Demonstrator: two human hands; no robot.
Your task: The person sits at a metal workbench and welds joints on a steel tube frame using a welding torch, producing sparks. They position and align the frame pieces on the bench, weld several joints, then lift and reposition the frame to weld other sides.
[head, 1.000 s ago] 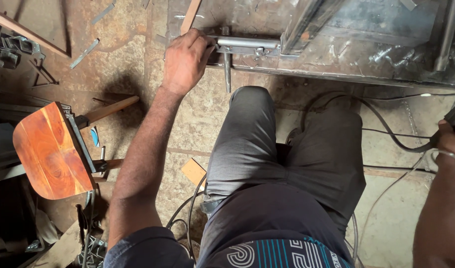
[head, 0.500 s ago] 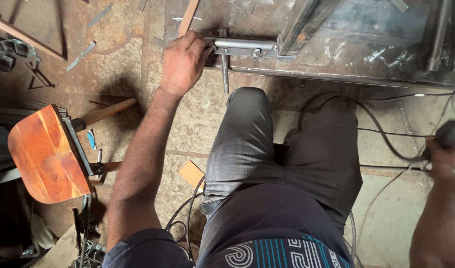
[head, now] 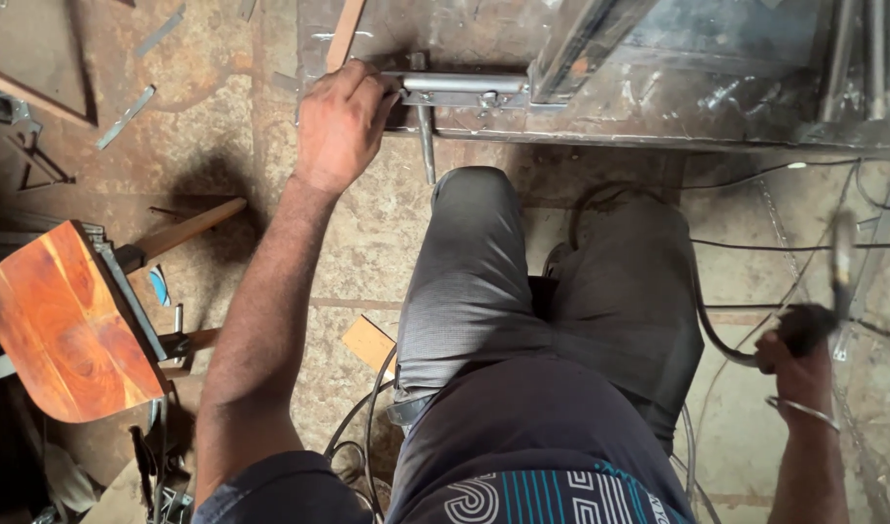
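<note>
Here, metal latch bolt [head: 464, 87] lengthwise left-right

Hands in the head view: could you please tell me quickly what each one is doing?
Left hand: closed on the metal bolt latch.
Right hand: closed on a dark tool handle.

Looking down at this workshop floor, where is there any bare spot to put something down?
Bare floor lies between the left hand and the wooden stool, and beyond the right hand at the right edge, though cables cross there. It is crowded around the metal latch and by the scrap strips.
</note>
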